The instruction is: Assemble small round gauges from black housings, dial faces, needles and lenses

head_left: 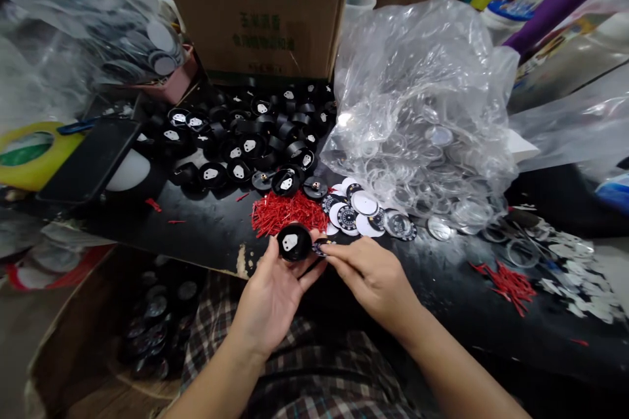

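My left hand (275,291) cradles a black round housing (293,242) whose open side faces up, showing a small white plate inside. Close to its right rim, my right hand (376,278) pinches a small dark printed dial disc (321,247) between thumb and fingers. The disc is partly covered by the fingertips. Just beyond both hands lies a heap of red pins (287,211). To the right of that heap are spread white and black dial discs (366,203). Behind the pins, many more black housings (248,144) are piled on the table.
A clear plastic bag (417,98) of transparent rings sits at the right. Cardboard boxes (255,19) stand at the back. On the left lie a phone (91,160) and a yellow tape roll (34,154). More red pins (508,285) and white pieces (580,268) lie right. A box of finished-looking discs (154,324) stands below.
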The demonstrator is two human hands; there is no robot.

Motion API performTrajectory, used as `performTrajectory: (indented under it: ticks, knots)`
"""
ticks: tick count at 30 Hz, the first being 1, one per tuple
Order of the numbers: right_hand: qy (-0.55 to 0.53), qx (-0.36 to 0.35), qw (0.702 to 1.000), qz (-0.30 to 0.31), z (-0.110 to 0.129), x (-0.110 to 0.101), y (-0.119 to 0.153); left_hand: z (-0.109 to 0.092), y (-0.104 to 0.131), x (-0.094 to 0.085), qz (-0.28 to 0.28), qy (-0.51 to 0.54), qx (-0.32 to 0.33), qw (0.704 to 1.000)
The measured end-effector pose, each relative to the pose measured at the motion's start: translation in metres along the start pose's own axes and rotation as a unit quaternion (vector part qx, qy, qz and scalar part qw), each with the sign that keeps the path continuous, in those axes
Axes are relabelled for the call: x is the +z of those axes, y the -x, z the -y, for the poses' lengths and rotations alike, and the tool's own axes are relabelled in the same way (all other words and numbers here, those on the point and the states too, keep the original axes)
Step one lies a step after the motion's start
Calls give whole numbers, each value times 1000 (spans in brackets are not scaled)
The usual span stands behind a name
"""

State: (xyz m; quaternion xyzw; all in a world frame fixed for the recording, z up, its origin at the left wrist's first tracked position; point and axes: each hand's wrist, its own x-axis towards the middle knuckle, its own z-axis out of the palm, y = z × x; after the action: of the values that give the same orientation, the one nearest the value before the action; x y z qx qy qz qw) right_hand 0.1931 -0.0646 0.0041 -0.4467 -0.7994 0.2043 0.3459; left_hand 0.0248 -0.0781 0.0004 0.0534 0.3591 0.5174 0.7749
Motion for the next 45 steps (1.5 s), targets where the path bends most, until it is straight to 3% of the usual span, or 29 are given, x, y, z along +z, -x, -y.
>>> performTrajectory:
  ticks: [3, 8, 11, 16, 22, 26, 31, 33, 35, 39, 45]
  knots:
    - [-95, 81, 992, -24, 7, 3, -1, 4, 4, -2, -8, -13, 38, 999]
    - [-154, 223, 961, -51, 9, -1, -2, 5, 7, -1, -40, -69, 90, 993]
    - [-165, 225, 959, -54, 17, -1, -6, 7, 6, 2, -58, -111, 84, 989]
    - [-114, 180, 976, -53, 30, 4, -18, 16, 8, -1, -8, -170, 81, 982]
    - [-79, 247, 966, 0, 27, 2, -21, 19, 6, -8, 47, -207, 88, 973]
    - [-129, 264, 954, 52, 24, 1, -11, 20, 6, -8, 51, -200, 60, 977]
    - [-155, 261, 949, 87, 20, -6, 6, 15, 10, -14, 67, -338, 78, 935]
    - [-111, 234, 961, 95, 15, -9, 4, 11, 11, -18, 56, -359, 81, 928]
    - [2, 208, 974, 88, 8, -7, -6, 8, 11, -20, 33, -340, 74, 937]
    - [224, 194, 950, 98, -5, 9, -34, 5, 11, -20, -11, -275, 88, 957]
    - [248, 190, 944, 105, -7, 20, -39, 3, 10, -16, -36, -185, 103, 977]
